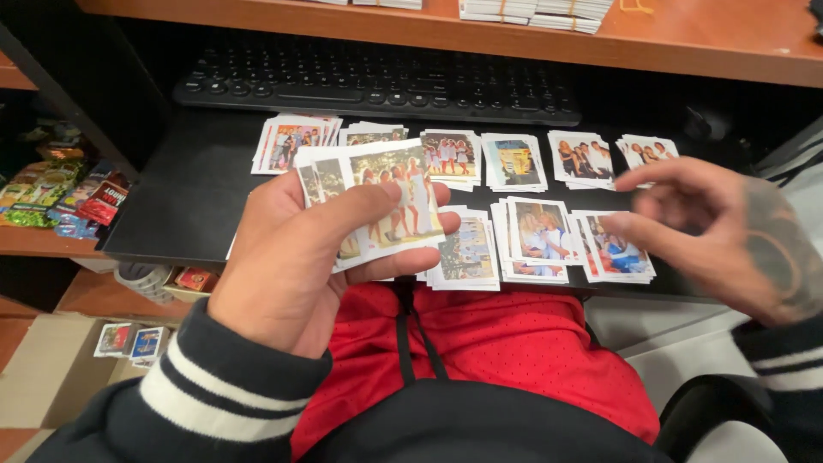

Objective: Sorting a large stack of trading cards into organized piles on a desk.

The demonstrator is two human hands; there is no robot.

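My left hand point(296, 261) holds a stack of white-bordered photo prints point(386, 201), fanned slightly, thumb across the top print. My right hand point(716, 231) hovers with fingers apart over the piles at the right, holding nothing, a little blurred. Several piles of similar photo prints lie in two rows on a black pull-out tray point(189, 197): one pile point(291, 144) at the far left, one point(514, 163) in the middle, one point(538, 242) near my right fingertips and one point(613, 253) under them.
A black keyboard point(369, 81) lies at the back of the tray under a wooden desk top point(686, 39) carrying more banded print stacks point(531, 10). Shelves at left hold colourful packets point(60, 193). A cardboard box point(51, 369) sits lower left. Red shorts point(506, 343) cover my lap.
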